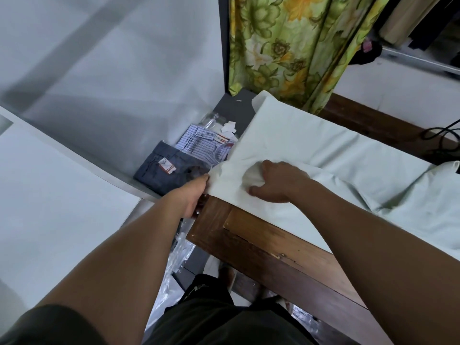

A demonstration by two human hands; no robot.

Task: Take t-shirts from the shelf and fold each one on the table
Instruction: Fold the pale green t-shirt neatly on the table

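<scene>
The person wears a dark, near-black short-sleeved top; its sleeve (49,324) ends above the elbow on the left arm, leaving that forearm bare down to the left hand (191,195). The right forearm is likewise bare to the right hand (276,181). Below are dark shorts (211,312) with a faint pale mark near the waist.

Pale mint t-shirt (311,150): soft matt cloth, smooth, creased under right hand (276,181). Table (261,242) below it: dark brown wood, slight sheen, scuffed finish. Beyond left hand (193,195): packaged shirts (174,163), woven cloth in glossy clear plastic, paper tags. Floral curtain (293,46) farther off: faintly shiny fabric.
</scene>
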